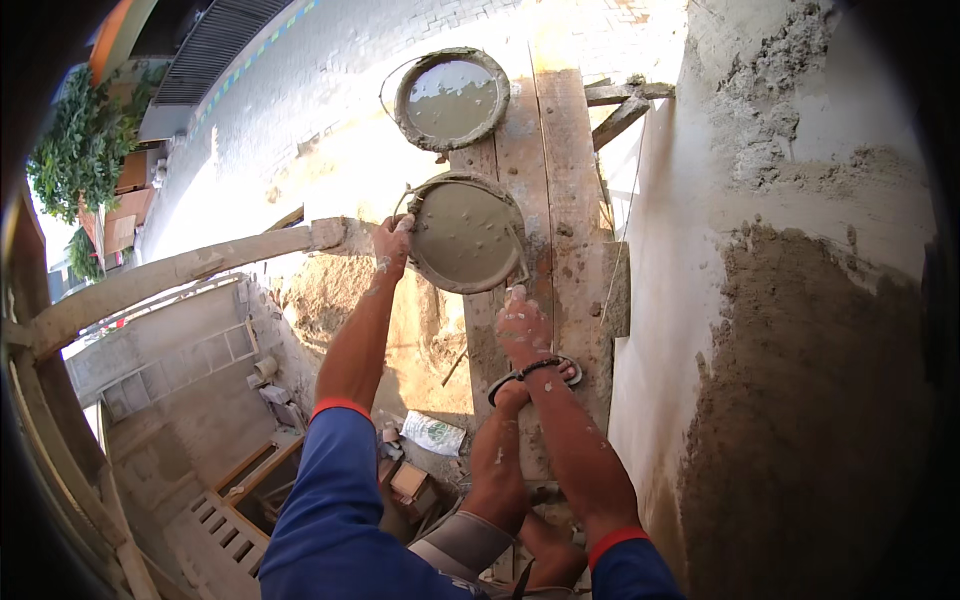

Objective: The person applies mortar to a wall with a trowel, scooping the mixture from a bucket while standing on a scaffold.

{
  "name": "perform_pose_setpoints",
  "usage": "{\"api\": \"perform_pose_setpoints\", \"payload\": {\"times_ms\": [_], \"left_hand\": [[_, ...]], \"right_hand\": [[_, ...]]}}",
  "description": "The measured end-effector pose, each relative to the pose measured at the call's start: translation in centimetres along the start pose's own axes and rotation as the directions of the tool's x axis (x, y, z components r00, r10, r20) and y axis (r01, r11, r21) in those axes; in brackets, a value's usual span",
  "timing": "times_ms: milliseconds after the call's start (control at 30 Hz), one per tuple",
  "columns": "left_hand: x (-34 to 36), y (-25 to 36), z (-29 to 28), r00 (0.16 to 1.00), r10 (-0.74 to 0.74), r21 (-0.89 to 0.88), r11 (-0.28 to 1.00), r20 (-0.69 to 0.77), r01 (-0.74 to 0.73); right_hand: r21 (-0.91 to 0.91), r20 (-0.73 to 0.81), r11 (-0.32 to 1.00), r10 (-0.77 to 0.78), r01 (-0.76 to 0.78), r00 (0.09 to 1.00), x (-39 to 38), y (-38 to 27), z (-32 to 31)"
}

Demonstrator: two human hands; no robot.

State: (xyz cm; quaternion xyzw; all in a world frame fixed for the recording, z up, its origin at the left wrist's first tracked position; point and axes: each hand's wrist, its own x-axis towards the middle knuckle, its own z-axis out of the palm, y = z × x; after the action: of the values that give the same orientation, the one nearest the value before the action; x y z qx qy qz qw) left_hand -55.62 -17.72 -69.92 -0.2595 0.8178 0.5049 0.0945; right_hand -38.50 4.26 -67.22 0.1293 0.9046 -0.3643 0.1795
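Note:
A bucket of wet grey mortar (465, 235) stands on the wooden planks ahead of me. My left hand (395, 240) grips its left rim, fingers at the edge near the wire handle. Just below the near right rim is my right hand (524, 325), its fingers curled closed. A narrow mortar-coated piece (520, 255) lies along that side of the bucket, and I cannot make out whether the right hand holds it. Farther off, a second bucket (452, 100) holds watery grey mix, with its wire handle hanging to the left.
Raised wooden planks (570, 200) carry both buckets and my sandalled foot (560, 372). On the right rises a wall (800, 380) partly coated with wet mortar. A wooden beam (190, 265) crosses at left, above a lower area with a white sack (433, 433) and sand (350, 300).

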Motion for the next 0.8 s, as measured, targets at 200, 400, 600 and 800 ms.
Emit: {"api": "perform_pose_setpoints", "payload": {"times_ms": [200,400,600,800], "left_hand": [[-2.4,6.3,1.8,0.983,0.096,0.410,0.899,0.159,-0.154],[-6.6,6.6,3.0,0.862,0.012,0.495,0.815,0.507,-0.303],[-8.6,7.3,2.8,0.880,-0.059,0.632,0.719,0.471,-0.290],[-16.5,9.5,-2.7,0.895,-0.094,0.595,0.776,0.436,-0.208]], "right_hand": [[0.250,-0.023,0.968,-0.003,0.009,1.000,-6.4,1.1,-1.0],[-0.178,0.241,0.980,-0.041,0.086,0.970,-23.9,12.9,-6.1],[-0.439,0.455,0.884,0.375,-0.164,0.808,-48.8,17.2,-13.8],[-0.374,0.493,0.832,0.553,-0.410,0.672,-70.1,15.5,-15.8]]}}
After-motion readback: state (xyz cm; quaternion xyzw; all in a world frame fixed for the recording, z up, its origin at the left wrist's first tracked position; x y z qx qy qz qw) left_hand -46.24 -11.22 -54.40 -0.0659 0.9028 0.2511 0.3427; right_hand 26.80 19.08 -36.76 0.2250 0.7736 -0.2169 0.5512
